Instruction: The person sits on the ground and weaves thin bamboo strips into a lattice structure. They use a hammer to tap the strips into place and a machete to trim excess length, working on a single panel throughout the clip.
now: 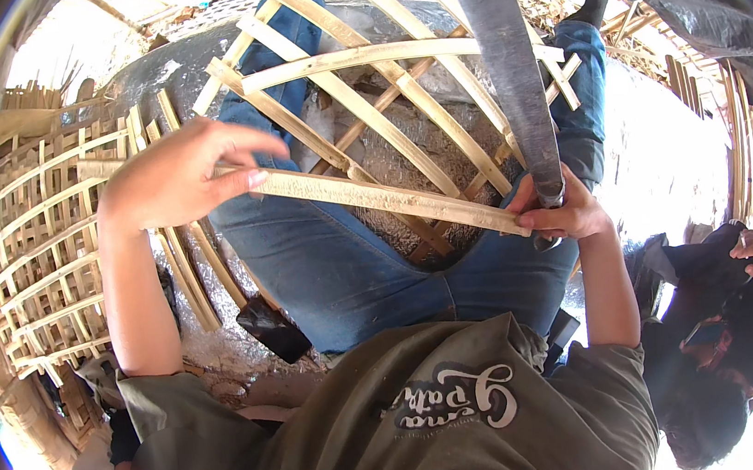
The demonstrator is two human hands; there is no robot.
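A long pale bamboo strip [382, 199] lies slantwise across my lap. My left hand [179, 169] grips it near its left end, thumb on top and index finger raised off it. My right hand [564, 212] is closed round the handle of a machete [512, 52], whose broad grey blade points away from me. Its thumb and fingertips also pinch the strip's right end. Beyond the strip, between my legs, a crossed bamboo lattice [362, 28] leans with gaps between its slats. One curved slat [393, 51] runs across the others.
Finished-looking bamboo lattice panels [48, 244] are stacked at the left, with loose strips [192, 284] beside my left leg. A dark flat object [274, 328] lies by my hip. Another person [720, 354] is close by at the right. More strips [738, 147] stand at the far right.
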